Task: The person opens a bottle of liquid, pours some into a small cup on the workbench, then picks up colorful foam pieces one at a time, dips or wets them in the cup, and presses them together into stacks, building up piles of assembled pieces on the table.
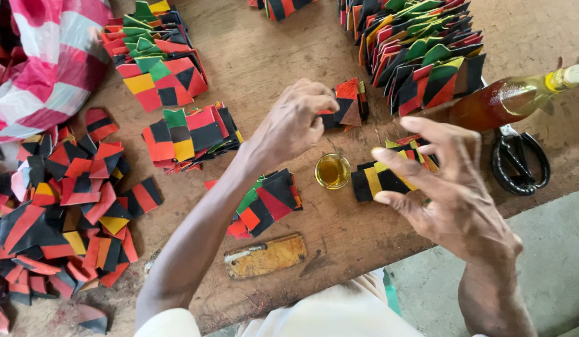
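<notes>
My left hand [294, 122] reaches across the wooden table [271, 56] and pinches a small stack of folded red, black and orange pieces [349, 103]. My right hand [452, 187] hovers with fingers spread and nothing in it, just above a flat pile of black, yellow and red pieces [380, 178]. A small round cap of yellow liquid [332, 170] sits between the two hands. Another loose stack of red, black and green pieces [267, 203] lies under my left forearm.
A bottle of amber liquid [511, 97] lies on its side at right, black scissors [520, 162] below it. Rows of folded pieces [420, 47] stand at the back, heaps [65, 212] at left, a striped bag [55, 59] top left. A yellowed flat block [266, 256] lies near the edge.
</notes>
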Demonstrator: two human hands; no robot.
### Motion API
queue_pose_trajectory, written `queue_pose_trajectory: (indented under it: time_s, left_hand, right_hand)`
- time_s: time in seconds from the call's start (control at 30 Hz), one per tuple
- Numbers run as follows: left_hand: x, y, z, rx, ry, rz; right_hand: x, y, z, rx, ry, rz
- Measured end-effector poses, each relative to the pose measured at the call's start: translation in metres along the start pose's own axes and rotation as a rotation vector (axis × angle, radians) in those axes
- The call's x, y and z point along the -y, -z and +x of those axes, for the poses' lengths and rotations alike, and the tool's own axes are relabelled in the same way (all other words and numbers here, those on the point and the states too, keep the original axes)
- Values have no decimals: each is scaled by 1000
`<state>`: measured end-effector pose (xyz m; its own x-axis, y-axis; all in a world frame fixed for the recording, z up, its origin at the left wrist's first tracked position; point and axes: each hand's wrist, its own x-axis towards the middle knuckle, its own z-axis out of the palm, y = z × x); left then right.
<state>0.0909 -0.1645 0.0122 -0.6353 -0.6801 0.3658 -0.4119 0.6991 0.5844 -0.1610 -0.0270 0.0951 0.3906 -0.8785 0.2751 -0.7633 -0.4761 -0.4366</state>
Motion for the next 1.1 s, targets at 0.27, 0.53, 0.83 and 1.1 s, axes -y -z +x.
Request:
queue_pose_trajectory:
  time_s: [0.27, 0.53, 0.83, 1.1]
  left_hand:
    - [-97, 51, -89, 144, 335, 280]
    - [-94, 31, -118, 47, 380, 331]
    - [-95, 31, -120, -37, 391, 189]
    - [-91, 59, -114, 47, 491, -59]
  right_hand:
    - [17, -24, 28, 283, 22, -59]
    - [23, -59, 54, 555, -68, -154]
    - [30, -35, 43, 327, 36, -101]
    - [34, -24, 29, 263, 51, -57]
